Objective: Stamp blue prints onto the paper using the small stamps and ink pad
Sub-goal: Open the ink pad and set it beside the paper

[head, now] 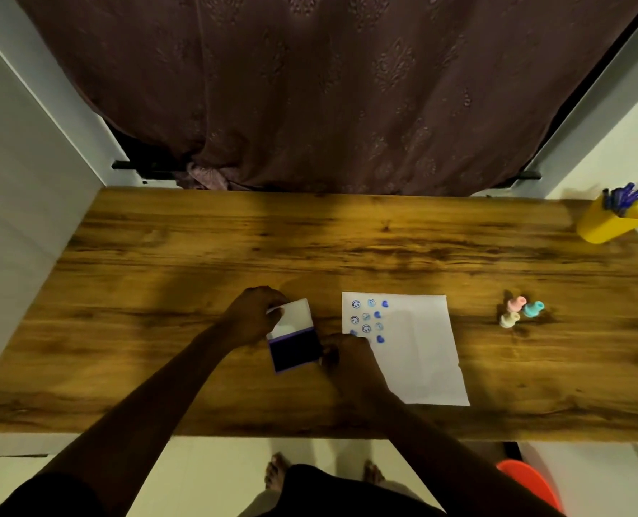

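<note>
Just left of the paper [414,348] lies the ink pad [296,350], its lid swung up and its dark pad bared. The left hand [256,315] pinches the raised lid [291,316] at its far edge; the right hand [341,354] rests at the pad's right side, overlapping the paper's near-left corner, its grip too dark to read. Blue prints [369,319] fill the paper's far-left part in rows. Three small stamps [519,311] stand well right of the paper, untouched. The step looks like handling the pad, opening or shutting it. If stamping goes on, the next move calls for fetching a stamp.
</note>
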The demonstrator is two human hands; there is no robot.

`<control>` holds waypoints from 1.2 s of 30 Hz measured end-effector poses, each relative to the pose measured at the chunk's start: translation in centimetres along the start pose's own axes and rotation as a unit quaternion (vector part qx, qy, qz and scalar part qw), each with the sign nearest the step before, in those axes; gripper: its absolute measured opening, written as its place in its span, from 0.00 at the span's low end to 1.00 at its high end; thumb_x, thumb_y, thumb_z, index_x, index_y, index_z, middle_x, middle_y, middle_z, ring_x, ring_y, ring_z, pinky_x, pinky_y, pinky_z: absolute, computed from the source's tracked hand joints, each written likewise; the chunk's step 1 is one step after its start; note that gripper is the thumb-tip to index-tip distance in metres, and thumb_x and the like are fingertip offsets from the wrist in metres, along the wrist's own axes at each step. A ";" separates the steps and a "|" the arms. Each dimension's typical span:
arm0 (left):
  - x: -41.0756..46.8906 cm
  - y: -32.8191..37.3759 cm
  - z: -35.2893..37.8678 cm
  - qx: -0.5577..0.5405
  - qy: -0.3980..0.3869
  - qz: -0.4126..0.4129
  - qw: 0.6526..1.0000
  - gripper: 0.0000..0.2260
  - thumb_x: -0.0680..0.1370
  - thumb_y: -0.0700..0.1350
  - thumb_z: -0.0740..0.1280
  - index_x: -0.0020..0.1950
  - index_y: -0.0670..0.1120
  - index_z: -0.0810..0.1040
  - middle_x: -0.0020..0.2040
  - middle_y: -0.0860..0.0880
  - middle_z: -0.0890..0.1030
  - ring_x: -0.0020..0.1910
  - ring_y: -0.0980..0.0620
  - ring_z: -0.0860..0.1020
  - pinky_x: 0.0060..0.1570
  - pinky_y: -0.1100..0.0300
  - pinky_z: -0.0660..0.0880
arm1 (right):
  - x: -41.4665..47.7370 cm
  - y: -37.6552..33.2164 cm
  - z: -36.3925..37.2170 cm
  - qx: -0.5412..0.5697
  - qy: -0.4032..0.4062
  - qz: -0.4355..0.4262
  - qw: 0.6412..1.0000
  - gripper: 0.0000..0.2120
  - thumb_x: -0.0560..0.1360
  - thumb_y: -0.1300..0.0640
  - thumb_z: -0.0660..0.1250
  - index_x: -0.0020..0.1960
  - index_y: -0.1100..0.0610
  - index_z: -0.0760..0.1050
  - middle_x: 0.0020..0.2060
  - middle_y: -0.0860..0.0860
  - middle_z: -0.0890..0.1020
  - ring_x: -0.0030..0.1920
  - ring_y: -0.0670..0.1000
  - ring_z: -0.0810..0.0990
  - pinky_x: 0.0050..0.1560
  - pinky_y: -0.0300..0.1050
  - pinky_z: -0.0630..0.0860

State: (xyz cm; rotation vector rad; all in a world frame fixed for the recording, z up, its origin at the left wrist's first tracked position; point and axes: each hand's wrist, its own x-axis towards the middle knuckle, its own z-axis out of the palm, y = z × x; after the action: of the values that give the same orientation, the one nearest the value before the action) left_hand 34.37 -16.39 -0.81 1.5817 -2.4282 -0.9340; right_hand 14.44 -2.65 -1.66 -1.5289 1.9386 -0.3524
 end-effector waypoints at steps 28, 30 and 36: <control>-1.1 6.4 1.7 -0.037 0.079 0.039 0.995 0.10 0.80 0.48 0.71 0.60 0.49 0.85 0.56 0.50 0.84 0.50 0.53 0.82 0.48 0.58 0.78 | -0.9 2.4 -5.1 0.112 0.075 -0.056 0.989 0.14 0.79 0.54 0.72 0.63 0.56 0.81 0.63 0.50 0.83 0.67 0.50 0.79 0.73 0.48 0.72; -1.1 8.6 2.4 -0.055 0.072 0.040 0.995 0.10 0.80 0.46 0.72 0.60 0.48 0.85 0.56 0.49 0.84 0.51 0.51 0.83 0.52 0.55 0.80 | -1.2 3.2 -6.4 0.130 0.088 -0.047 0.986 0.16 0.78 0.53 0.72 0.64 0.55 0.81 0.65 0.50 0.83 0.66 0.50 0.81 0.70 0.50 0.76; -0.3 14.7 5.3 -0.139 0.082 0.054 0.985 0.09 0.79 0.43 0.73 0.59 0.48 0.86 0.55 0.50 0.86 0.49 0.53 0.84 0.51 0.53 0.83 | -2.5 6.8 -10.4 0.155 0.174 -0.023 0.972 0.12 0.78 0.53 0.72 0.62 0.50 0.82 0.59 0.47 0.86 0.57 0.43 0.84 0.61 0.40 0.81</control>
State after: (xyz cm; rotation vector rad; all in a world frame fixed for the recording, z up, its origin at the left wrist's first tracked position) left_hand 20.71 -9.79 2.91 1.3604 -2.1401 -1.0268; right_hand 2.97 -0.12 3.17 -1.3730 1.9898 -0.9529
